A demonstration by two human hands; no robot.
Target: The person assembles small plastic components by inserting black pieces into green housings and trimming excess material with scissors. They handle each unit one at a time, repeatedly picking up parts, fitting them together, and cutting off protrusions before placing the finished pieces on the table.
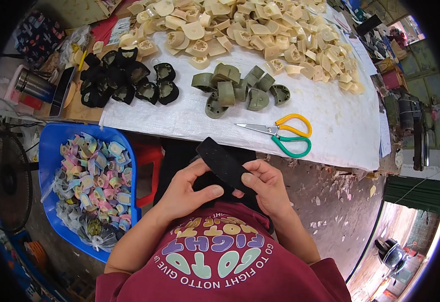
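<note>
A black fabric strip (221, 162) is held in front of my body, just off the table's near edge. My right hand (266, 185) pinches its right end, thumb on top. My left hand (190, 189) grips it from the left; its fingers go behind the strip and its thumb points out below. Scissors (275, 132) with one yellow and one green handle lie on the table, blades partly apart and pointing left. Beyond them sits a small group of olive-green, heel-shaped hollow pieces (226, 93). Similar pieces covered in black (124, 93) are gathered to their left.
Cream hollow pieces (194, 31) are heaped across the back of the white-covered table (169, 121). A blue tub (46, 166) of pastel pieces and plastic bags stands at left, near a red stool (152, 160) and a fan (8, 176). A metal flask (34, 85) stands at the table's left end.
</note>
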